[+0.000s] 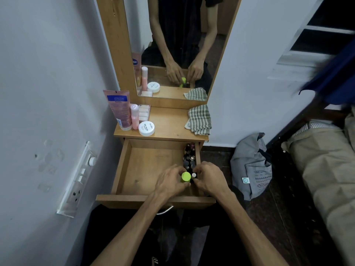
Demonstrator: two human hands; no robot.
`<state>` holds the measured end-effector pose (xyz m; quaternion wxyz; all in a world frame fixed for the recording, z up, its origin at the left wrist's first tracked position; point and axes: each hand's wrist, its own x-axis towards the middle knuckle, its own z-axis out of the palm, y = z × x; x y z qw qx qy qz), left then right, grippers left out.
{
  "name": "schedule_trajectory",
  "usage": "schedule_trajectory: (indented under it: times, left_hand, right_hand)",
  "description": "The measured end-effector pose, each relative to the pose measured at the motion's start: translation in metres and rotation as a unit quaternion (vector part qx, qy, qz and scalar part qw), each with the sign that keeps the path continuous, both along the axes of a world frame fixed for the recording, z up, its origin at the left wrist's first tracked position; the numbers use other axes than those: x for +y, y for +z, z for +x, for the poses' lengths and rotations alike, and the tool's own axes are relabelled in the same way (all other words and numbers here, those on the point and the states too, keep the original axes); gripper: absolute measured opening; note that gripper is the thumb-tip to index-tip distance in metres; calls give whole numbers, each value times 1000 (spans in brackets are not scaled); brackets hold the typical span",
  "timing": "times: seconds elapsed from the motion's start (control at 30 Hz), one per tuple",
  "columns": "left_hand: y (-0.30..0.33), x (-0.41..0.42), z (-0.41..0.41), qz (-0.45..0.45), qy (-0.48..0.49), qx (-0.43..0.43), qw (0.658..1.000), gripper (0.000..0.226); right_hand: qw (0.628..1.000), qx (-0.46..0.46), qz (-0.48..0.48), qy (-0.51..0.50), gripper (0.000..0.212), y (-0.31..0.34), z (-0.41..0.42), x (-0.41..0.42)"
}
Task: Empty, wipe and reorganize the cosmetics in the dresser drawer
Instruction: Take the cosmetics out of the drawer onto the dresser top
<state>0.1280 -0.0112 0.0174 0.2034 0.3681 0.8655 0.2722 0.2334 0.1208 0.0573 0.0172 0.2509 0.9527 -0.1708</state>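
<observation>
The wooden dresser drawer (146,166) stands pulled open below me. Several small dark nail polish bottles (189,157) are lined along its right wall. My left hand (170,180) grips a bottle with a lime green cap (185,177) near the drawer's front right. My right hand (208,177) pinches a small white-capped bottle (194,175) right beside it. On the dresser top stand a pink tube (120,110), a pink bottle (134,117), a clear box (144,112) and a white round jar (146,128). A checked cloth (198,120) lies at the top's right.
A mirror (172,45) above the dresser reflects my arms. A wall switch panel (76,179) is mounted at the left. A grey bag (251,166) sits on the dark floor at the right, beside a bed (326,160).
</observation>
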Motion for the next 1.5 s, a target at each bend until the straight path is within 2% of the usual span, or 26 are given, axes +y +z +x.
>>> schedule_trajectory:
  times: [0.23, 0.67, 0.83, 1.0, 1.27, 1.37, 1.5]
  left_hand:
    - [0, -4, 2, 11, 3, 20, 1000, 31]
    - [4, -11, 0, -5, 0, 12, 1000, 31]
    - [13, -16, 2, 24, 4, 39, 999, 35]
    - [35, -25, -12, 84, 19, 63, 994, 27]
    - [99, -14, -80, 136, 9, 131, 982, 29]
    - [127, 2, -114, 108, 1, 150, 983, 23]
    - [160, 22, -157, 77, -4, 187, 979, 26]
  right_hand:
    - [999, 23, -3, -24, 17, -14, 3, -1]
    - [998, 27, -11, -64, 13, -18, 5, -7]
    - [996, 37, -49, -69, 10, -6, 9, -10]
    - [991, 93, -66, -67, 13, 19, 4, -15]
    - [973, 205, -102, -34, 19, 57, -57, -6]
    - [965, 238, -105, -37, 20, 68, -95, 4]
    - [960, 258, -99, -47, 17, 83, -144, 17]
